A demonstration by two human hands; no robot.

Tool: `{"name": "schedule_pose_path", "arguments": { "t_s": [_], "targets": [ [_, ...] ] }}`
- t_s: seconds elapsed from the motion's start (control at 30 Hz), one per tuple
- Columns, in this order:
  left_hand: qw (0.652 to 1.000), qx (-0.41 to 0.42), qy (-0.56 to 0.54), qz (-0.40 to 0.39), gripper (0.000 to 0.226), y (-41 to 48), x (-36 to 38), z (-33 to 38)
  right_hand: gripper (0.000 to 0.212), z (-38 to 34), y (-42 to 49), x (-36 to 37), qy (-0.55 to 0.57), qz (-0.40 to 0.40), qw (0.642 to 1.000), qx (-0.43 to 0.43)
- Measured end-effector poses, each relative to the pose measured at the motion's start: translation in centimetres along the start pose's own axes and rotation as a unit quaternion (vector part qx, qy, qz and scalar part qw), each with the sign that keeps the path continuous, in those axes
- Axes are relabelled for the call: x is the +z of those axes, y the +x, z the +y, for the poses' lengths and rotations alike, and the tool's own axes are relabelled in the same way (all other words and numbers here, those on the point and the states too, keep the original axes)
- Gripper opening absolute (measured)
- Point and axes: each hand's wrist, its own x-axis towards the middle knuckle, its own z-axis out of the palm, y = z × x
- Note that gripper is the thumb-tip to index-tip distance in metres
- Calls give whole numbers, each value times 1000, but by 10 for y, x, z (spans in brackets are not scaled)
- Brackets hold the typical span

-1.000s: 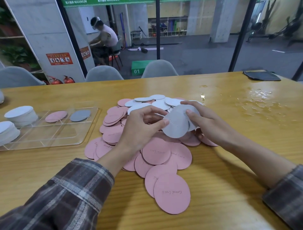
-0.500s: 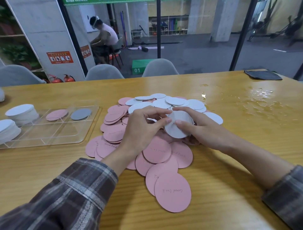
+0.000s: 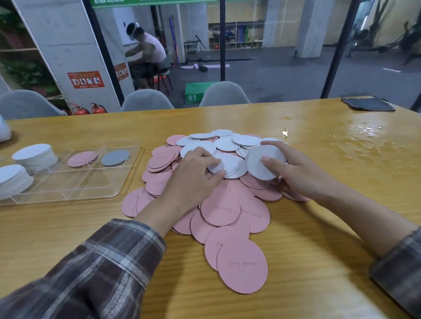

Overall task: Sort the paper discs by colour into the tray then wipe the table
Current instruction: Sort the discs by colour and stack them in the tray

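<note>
Discs [image 3: 262, 167] — white — held by left hand [image 3: 193, 179], right hand [image 3: 303, 177].

Green banner [image 3: 114, 2] overhead: "MAXIMUM"; the characters before it are illegible.
Green box [image 3: 196, 94]: white "01".
Nearest pink disc [image 3: 242, 266]: handwritten "Good luck".
Other pink discs [image 3: 220, 209]: faint handwriting, unreadable.
Red sign [image 3: 85, 79] on pillar [image 3: 57, 45]: pictograms, lettering too small.

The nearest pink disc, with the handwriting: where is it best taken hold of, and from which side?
Its near rim, from the person's side, I'd judge. The pink disc lies flat on top, far edge overlapping the disc behind, near half on bare table. Thin and flat, it offers no sides, so lift that free rim with a fingertip, then pinch across the edge.
</note>
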Motion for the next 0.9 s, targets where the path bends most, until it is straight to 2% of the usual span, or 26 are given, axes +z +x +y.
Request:
{"name": "schedule_pose_path", "arguments": {
  "t_s": [0.13, 0.27, 0.4, 0.5, 0.6, 0.77, 0.9],
  "targets": [
    [1000, 15, 5, -21, 33, 0, -5, 0, 33, -1, 0, 1, 4, 3, 1000, -1],
    [999, 28, 8, -19, 24, 0, -6, 0, 34, 0, 1, 2, 4, 6, 1000, -1],
    [997, 72, 28, -27, 21, -1, -6, 1, 34, 1, 1, 1, -5, 9, 1000, -2],
    [992, 117, 43, 9, 27, -3, -5, 1, 35, 1, 0, 1, -28, 24, 999, -13],
    [988, 134, 2, 72, 21, -3, -7, 7, 36, 1, -1, 0, -36, 32, 999, -23],
    [983, 96, -88, 132, 16, -3, -11, 18, 37, 2, 0, 0, -44, 29, 998, -43],
    [970, -18, -234, 66, 11, -7, -9, 25, 34, 2, 0, 1, -26, 9, 999, -47]
  ]
}}
